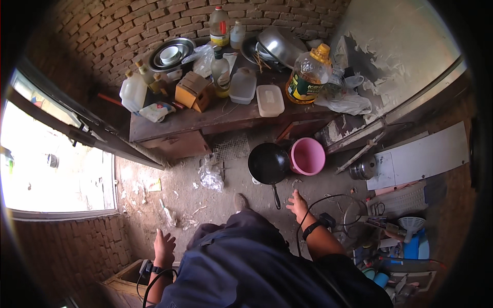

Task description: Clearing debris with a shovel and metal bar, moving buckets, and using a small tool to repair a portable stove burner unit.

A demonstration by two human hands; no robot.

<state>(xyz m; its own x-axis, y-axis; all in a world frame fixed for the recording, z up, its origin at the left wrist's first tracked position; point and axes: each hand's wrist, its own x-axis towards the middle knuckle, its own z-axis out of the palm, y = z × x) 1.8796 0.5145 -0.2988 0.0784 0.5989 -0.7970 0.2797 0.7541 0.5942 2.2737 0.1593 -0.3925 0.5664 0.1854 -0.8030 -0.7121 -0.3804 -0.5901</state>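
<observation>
My left hand hangs at my left side above the littered floor, fingers apart and holding nothing. To the right, my right hand reaches forward with spread fingers, also with nothing in it. Just ahead of it is a black frying pan, its handle pointing back toward me; the hand is near the handle but apart from it. Touching or close against the pan's right side stands a pink bucket, with no contents that I can make out.
A dark wooden cabinet along the brick wall carries a large oil bottle, plastic containers, a wooden box and metal bowls. A metal pot, a white board and piled clutter lie right. A bright doorway opens left.
</observation>
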